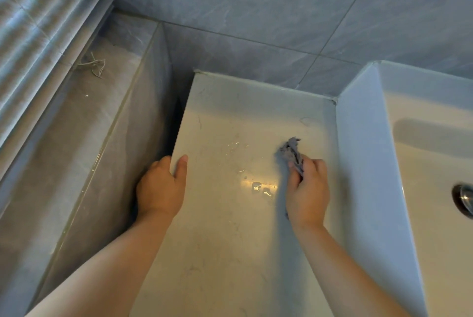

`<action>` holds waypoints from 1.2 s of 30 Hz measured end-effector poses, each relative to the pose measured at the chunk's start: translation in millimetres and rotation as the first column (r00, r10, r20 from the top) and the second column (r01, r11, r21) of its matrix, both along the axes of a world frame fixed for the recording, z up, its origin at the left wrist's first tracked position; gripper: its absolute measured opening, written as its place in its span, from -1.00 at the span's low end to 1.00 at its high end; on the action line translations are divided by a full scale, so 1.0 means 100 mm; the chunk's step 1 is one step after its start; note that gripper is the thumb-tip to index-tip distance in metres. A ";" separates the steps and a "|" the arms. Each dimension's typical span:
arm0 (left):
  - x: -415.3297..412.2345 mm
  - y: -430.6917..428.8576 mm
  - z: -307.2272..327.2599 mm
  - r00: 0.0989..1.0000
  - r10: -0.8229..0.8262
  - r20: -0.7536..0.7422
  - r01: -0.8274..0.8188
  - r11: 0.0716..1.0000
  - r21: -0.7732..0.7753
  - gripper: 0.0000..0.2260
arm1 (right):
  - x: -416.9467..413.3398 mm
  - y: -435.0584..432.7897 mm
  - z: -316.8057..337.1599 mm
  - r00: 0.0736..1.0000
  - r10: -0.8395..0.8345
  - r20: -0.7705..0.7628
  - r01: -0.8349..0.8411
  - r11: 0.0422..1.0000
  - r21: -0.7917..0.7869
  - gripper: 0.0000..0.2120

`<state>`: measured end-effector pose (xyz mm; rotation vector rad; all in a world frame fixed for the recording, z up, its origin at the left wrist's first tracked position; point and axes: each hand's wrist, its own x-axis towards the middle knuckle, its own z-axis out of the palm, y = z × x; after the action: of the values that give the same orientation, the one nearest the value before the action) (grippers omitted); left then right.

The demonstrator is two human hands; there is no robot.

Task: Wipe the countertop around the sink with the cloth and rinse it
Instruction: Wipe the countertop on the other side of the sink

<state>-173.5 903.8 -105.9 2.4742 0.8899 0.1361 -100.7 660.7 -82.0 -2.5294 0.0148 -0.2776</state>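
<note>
Head view showed your right hand (308, 190) clutching the cloth (291, 151) on the countertop (225, 260), left hand (159, 188) gripping its edge, so firm overlapping strokes seemed best.

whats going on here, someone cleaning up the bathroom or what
A person is wiping the countertop beside the sink. Their right hand grips a bunched grey cloth and presses it onto the surface close to the sink's outer wall. Their left hand holds the counter's left edge, thumb on top. A few water drops and faint marks lie on the counter between the hands. The cloth is on the counter, not in the sink, so rinsing isn't under way.
</note>
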 end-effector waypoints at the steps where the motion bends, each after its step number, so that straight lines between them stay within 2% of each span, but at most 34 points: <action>1: 0.00 0.00 0.00 1.000 0.002 0.001 -0.002 1.000 -0.002 -0.56 | -0.06 0.05 0.01 0.998 0.055 -0.018 -0.054 0.998 0.035 -0.85; 5: 0.00 0.00 -0.01 1.000 0.000 0.017 0.001 1.000 -0.006 -0.56 | -0.07 0.03 0.16 0.966 0.243 -0.084 -0.220 0.950 0.220 -0.93; 9: 0.00 0.00 -0.01 0.999 -0.001 0.033 0.001 1.000 -0.013 -0.56 | 0.42 -0.17 0.34 0.979 0.200 0.035 -0.203 0.973 0.109 -0.90; 12: 0.00 0.00 -0.01 1.000 0.004 0.029 -0.004 1.000 -0.012 -0.56 | 0.75 -0.24 0.28 0.991 0.131 -0.008 -0.131 0.991 -0.029 -0.83; 14: 0.00 0.00 -0.01 1.000 0.007 0.024 -0.007 1.000 -0.014 -0.55 | 0.79 -0.24 0.16 0.995 0.089 -0.048 -0.092 0.994 -0.059 -0.81; 19: 0.00 0.00 -0.01 1.000 0.011 0.021 -0.011 1.000 -0.016 -0.56 | 0.45 0.00 0.01 0.994 0.107 0.009 -0.107 0.994 0.006 -0.82; 24: 0.01 -0.01 0.01 1.000 0.023 0.008 -0.023 0.999 -0.030 -0.57 | 0.04 0.12 0.04 0.948 0.317 -0.025 -0.314 0.945 0.091 -0.87; 26: 0.00 -0.01 0.02 1.000 0.025 0.006 -0.025 0.999 -0.031 -0.57 | 0.02 0.10 0.08 0.913 0.402 -0.069 -0.388 0.909 0.152 -0.89; 28: -0.01 -0.01 0.02 1.000 0.021 0.007 -0.021 0.999 -0.029 -0.56 | 0.13 0.08 0.17 0.891 0.451 -0.047 -0.439 0.883 0.164 -0.91; 32: 0.00 -0.01 0.03 1.000 0.023 0.009 -0.023 0.999 -0.026 -0.57 | 0.65 0.21 0.30 0.912 0.405 0.069 -0.408 0.912 0.036 -0.84; 36: -0.01 -0.02 0.03 0.999 0.029 0.017 -0.028 0.998 -0.051 -0.55 | 1.04 0.43 0.13 0.945 0.327 0.015 -0.327 0.945 0.004 -0.80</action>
<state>-174.8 902.1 -102.7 2.4109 0.9108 0.1434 3.7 703.9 -68.5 -2.4724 -0.4060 -0.1606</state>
